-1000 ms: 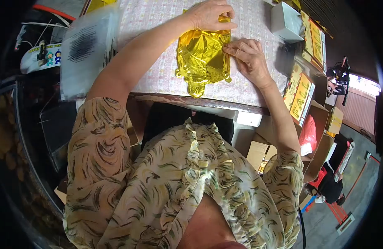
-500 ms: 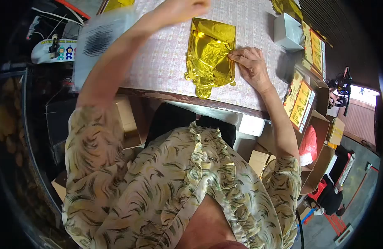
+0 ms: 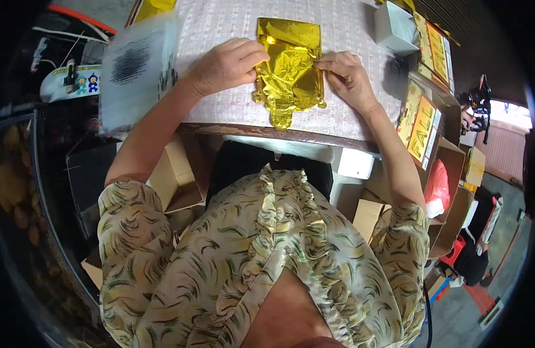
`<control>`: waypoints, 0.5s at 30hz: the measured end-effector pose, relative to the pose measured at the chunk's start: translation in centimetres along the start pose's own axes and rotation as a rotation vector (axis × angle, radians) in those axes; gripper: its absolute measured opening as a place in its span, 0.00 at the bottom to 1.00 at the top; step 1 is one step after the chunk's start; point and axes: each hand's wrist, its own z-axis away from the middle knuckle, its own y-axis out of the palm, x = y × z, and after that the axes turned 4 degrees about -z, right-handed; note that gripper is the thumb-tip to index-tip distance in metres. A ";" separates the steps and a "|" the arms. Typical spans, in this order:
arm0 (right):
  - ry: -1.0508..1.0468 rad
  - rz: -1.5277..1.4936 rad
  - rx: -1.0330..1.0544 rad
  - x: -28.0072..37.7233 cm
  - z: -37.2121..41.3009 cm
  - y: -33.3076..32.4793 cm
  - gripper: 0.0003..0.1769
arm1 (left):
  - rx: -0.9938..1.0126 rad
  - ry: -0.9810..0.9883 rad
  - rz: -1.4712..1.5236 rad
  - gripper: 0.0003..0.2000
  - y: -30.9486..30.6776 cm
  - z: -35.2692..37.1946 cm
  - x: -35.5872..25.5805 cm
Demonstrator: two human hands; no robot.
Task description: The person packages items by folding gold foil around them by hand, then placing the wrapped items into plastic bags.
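A crinkled gold foil balloon (image 3: 290,72) lies flat on the table with a pale patterned cloth (image 3: 224,23), its narrow tail pointing at the front edge. My left hand (image 3: 227,64) rests on the balloon's left edge, fingers curled and pressing it. My right hand (image 3: 345,75) pinches the foil's right edge with thumb and fingertips. Both hands flank the balloon, each touching it.
A clear bag of printed sheets (image 3: 137,69) lies at the table's left. A small white box (image 3: 395,26) and yellow printed packs (image 3: 421,124) sit to the right. Open cardboard boxes (image 3: 174,174) stand under the table, and a red bag (image 3: 438,188) fills one at right.
My left hand came off the balloon's top, swung up and left, then dropped onto its left edge. My right hand kept its pinch on the right edge.
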 end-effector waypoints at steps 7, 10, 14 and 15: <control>-0.005 -0.017 -0.002 -0.2 0.0 0.0 0.17 | -0.036 0.057 0.031 0.21 1.0 -0.2 0.2; -0.005 -0.026 0.006 -0.1 0.0 -0.1 0.17 | -0.018 -0.031 0.153 0.21 2.2 0.9 0.2; -0.005 -0.014 0.023 0.2 -0.2 -0.6 0.17 | -0.013 -0.204 0.230 0.21 2.1 1.3 -0.2; -0.004 -0.009 0.028 0.4 -0.3 -0.7 0.17 | -0.013 -0.263 0.278 0.21 2.2 1.5 -0.3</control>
